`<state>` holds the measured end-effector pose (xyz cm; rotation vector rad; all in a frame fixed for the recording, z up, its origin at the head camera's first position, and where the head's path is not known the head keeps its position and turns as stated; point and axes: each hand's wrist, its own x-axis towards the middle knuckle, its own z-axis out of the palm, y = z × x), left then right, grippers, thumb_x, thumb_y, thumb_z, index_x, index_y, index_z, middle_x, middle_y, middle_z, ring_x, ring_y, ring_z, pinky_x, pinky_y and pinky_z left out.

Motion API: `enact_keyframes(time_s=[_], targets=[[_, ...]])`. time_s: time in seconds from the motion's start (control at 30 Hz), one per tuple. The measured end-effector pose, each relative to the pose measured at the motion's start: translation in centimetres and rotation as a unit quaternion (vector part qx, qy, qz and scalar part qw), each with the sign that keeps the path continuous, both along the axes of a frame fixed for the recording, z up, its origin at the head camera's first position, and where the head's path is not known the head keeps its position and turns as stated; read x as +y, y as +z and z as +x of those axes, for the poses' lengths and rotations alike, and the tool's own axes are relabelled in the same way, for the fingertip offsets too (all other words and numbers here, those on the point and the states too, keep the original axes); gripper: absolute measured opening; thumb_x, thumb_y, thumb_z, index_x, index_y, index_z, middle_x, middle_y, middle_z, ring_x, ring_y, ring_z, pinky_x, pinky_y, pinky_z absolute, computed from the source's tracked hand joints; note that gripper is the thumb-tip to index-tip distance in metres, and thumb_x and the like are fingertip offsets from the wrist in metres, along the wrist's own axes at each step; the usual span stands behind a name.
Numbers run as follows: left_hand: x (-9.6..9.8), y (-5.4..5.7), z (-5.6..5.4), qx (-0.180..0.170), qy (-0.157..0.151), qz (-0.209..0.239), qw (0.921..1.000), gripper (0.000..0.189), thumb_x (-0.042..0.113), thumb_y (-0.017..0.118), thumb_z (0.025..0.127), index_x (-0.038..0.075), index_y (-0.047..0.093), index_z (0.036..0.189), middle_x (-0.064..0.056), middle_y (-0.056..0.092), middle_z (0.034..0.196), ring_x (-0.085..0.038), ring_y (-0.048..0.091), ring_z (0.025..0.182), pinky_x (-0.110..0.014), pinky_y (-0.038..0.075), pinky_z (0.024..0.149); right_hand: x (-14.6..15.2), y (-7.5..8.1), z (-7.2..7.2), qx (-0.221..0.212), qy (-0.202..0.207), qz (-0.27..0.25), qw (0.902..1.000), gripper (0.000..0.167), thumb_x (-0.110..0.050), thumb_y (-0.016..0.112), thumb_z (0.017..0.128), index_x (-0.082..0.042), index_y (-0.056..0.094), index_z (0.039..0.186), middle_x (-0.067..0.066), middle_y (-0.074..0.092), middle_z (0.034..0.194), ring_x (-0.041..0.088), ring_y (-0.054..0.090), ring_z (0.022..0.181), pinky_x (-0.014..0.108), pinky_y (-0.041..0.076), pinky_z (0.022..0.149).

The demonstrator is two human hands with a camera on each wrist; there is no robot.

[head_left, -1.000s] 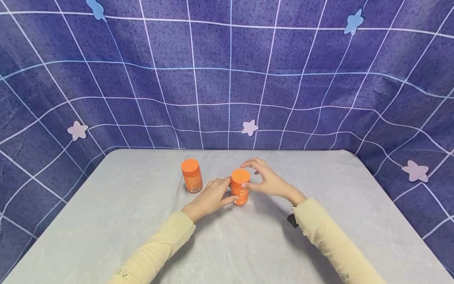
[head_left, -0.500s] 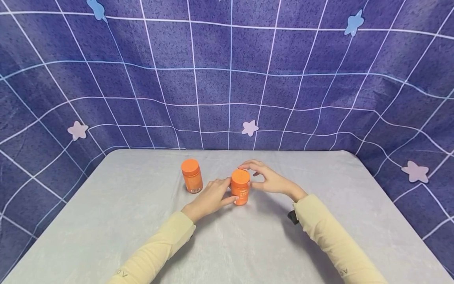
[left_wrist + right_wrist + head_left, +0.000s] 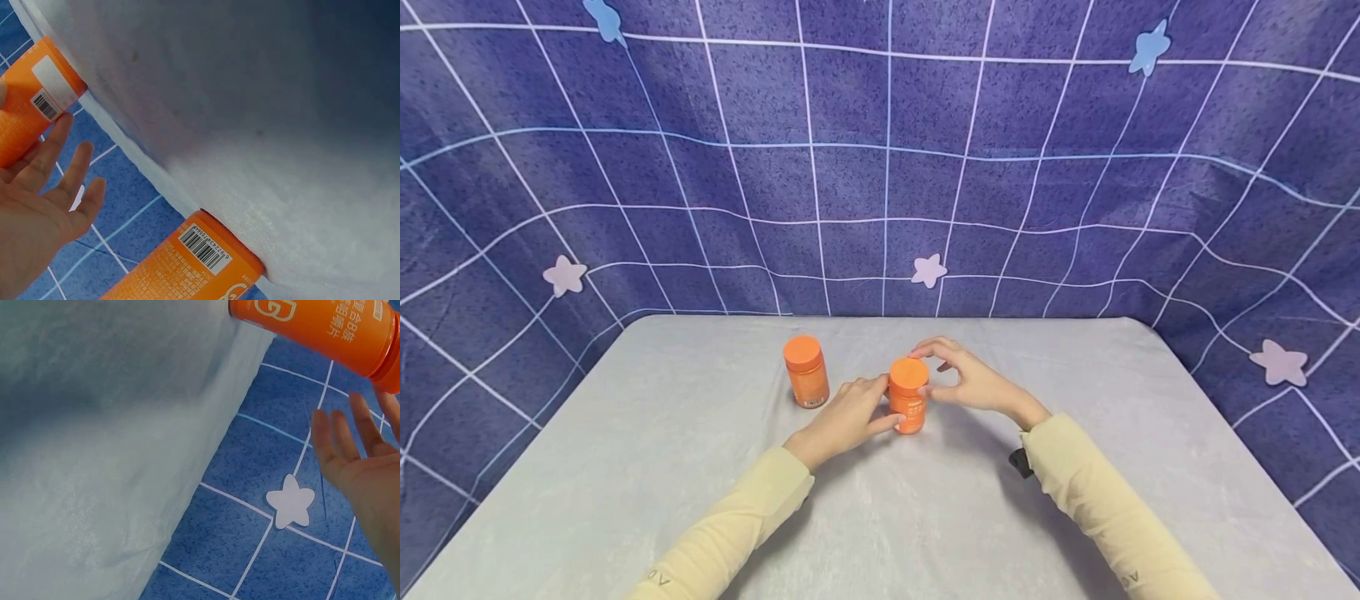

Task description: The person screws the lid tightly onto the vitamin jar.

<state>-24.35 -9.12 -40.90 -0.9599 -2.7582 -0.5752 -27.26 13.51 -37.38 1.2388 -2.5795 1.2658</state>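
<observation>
An orange pill bottle [image 3: 912,410] with white print stands upright on the table, midway between both hands. My left hand [image 3: 844,417] grips its body from the left, thumb in front and fingers round the far side. From the right, my right hand [image 3: 976,387] holds the orange lid [image 3: 908,372] between thumb and index finger; its other fingers are extended in the right wrist view. Left of the left hand stands a second orange bottle [image 3: 808,387], lid on and untouched. The left wrist view shows barcodes on the held bottle [image 3: 37,94] and the second bottle [image 3: 194,256].
A pale grey cloth covers the table [image 3: 880,517]. Behind it and at both sides hangs a blue grid-patterned curtain [image 3: 850,183] with star shapes. A small black object [image 3: 1021,462] shows under the right sleeve cuff.
The right thumb has shifted from the lid's front back to its right edge, and the right hand has moved slightly. The left hand and both bottles stay in place.
</observation>
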Motion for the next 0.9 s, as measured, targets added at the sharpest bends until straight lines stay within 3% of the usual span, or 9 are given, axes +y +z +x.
enact_keyframes(time_s=[0.47, 0.9], targets=[[0.11, -0.04, 0.0, 0.003, 0.003, -0.001, 1.0, 0.044, 0.039, 0.061, 0.085, 0.007, 0.05, 0.112, -0.008, 0.066, 0.097, -0.022, 0.059, 0.089, -0.043, 0.044, 0.083, -0.95, -0.85, 0.7, 0.008, -0.078, -0.028, 0.9966, 0.043, -0.021, 0.076, 0.073, -0.008, 0.05, 0.105, 0.007, 0.053, 0.115, 0.023, 0.047, 0.109, 0.047, 0.043, 0.085], [0.05, -0.19, -0.07, 0.007, 0.0, -0.001, 1.0, 0.044, 0.04, 0.061, 0.085, 0.008, 0.05, 0.114, -0.007, 0.066, 0.099, -0.022, 0.06, 0.091, -0.042, 0.044, 0.084, -0.86, -0.76, 0.68, 0.01, -0.069, -0.024, 0.9973, 0.05, -0.022, 0.075, 0.074, -0.005, 0.049, 0.113, 0.007, 0.054, 0.115, 0.031, 0.046, 0.111, 0.047, 0.044, 0.085]])
